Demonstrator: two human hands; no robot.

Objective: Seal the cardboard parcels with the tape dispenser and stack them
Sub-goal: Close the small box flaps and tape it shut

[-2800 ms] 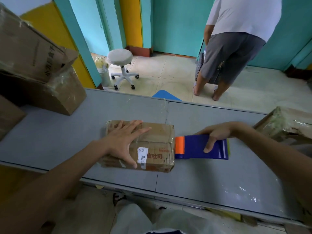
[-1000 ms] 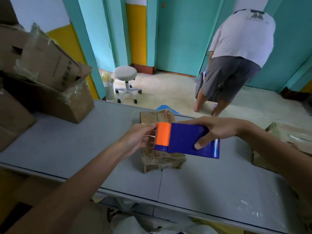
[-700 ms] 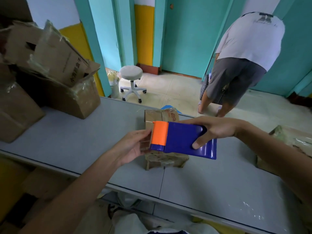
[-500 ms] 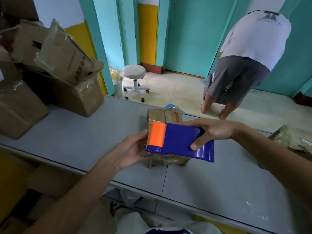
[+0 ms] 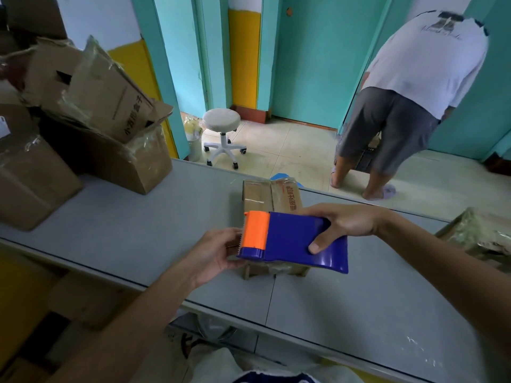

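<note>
Taping comes next, I think. The right hand point(image 5: 343, 225) holds the dispenser point(image 5: 293, 241) in the air, with fingers curled over its blue top and the thumb pressed on the side. The left hand point(image 5: 218, 252) holds the orange end, fingers curled by the teeth. Maybe they pinch the tape end, but I cannot tell.

The parcel point(image 5: 269, 196) lies on the surface point(image 5: 138, 222), right under the dispenser, by the far edge. It is a brown box, a bit crumpled, with shiny tape and red letters on top.

Next, the tape must be pulled out, stuck on the parcel and run along the top. Other boxes point(image 5: 96, 106) sit piled at the left.
</note>
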